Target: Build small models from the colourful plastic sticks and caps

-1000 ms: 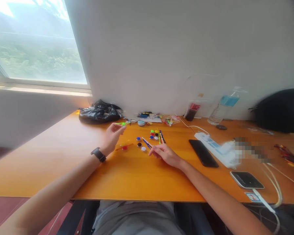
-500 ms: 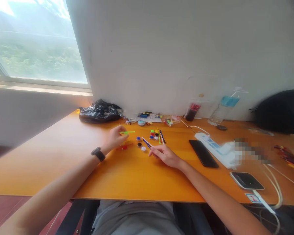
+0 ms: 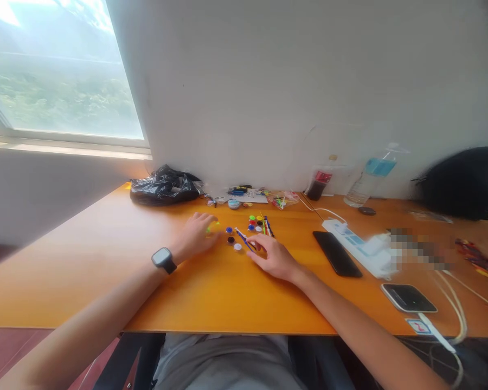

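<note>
My left hand (image 3: 195, 236) hovers low over the table with thumb and fingers apart. A yellow-green strip (image 3: 209, 231) shows between them, partly hidden. My right hand (image 3: 273, 255) rests by some slim blue and white sticks (image 3: 242, 236); its thumb and forefinger are spread, with the fingertips touching or just over the sticks. Between the hands lie a blue round piece (image 3: 229, 231), a black round piece (image 3: 230, 240) and a white round piece (image 3: 238, 247). Behind the right hand sits a cluster of round pieces, including a green one (image 3: 252, 218), beside more sticks (image 3: 269, 225).
A black plastic bag (image 3: 165, 186) lies at the back left. Small parts in a clear bag (image 3: 282, 200) are near the wall. To the right are a phone (image 3: 337, 253), a white power strip (image 3: 352, 241), two bottles (image 3: 320, 181), a black backpack (image 3: 466, 184) and cables.
My left hand has spread its fingers from around the green strip and turned palm down, covering the red pieces. My right thumb has moved away from the forefinger at the sticks.
</note>
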The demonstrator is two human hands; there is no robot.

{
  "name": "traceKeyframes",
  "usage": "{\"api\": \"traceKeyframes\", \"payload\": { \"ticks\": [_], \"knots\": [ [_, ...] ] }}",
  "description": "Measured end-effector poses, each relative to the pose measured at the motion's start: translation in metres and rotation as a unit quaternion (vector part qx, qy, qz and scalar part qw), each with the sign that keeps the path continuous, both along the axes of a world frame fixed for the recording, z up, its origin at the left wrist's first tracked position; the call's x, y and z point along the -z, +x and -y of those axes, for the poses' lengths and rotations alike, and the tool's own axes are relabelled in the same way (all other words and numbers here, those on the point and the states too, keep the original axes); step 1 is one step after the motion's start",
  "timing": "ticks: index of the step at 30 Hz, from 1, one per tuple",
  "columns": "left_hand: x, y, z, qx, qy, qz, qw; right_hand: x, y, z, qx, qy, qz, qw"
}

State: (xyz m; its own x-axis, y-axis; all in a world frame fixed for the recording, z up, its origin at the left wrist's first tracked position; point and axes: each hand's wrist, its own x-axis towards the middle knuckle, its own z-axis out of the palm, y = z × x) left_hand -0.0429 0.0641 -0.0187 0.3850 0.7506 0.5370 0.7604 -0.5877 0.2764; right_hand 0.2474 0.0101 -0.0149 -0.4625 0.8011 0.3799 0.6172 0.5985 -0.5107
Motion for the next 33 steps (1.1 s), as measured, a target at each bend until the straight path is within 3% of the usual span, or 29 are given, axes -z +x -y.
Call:
{"api": "traceKeyframes", "payload": {
  "ticks": [6,9,18,23,28,33],
  "knots": [
    [-0.006,0.023,0.024,0.14,0.022,-0.046,0.989,0.007,0.004,-0.003,-0.002,0.012,0.061,0.998],
    [-0.005,0.028,0.029,0.174,0.016,-0.079,0.981,0.009,0.005,-0.004,-0.006,0.013,0.074,0.997],
    [-0.005,0.027,0.026,0.182,0.003,-0.091,0.979,0.01,0.007,-0.005,-0.03,0.013,0.072,0.997],
    [-0.005,0.028,0.027,0.192,0.01,-0.042,0.98,0.01,0.006,-0.006,-0.039,0.026,0.056,0.997],
    [-0.007,0.028,0.031,0.206,-0.03,0.027,0.978,0.01,0.007,-0.008,-0.035,0.013,0.048,0.998],
    [-0.008,0.028,0.033,0.179,-0.063,0.058,0.98,0.009,0.005,-0.007,-0.018,-0.006,0.018,1.0]
  ]
}}
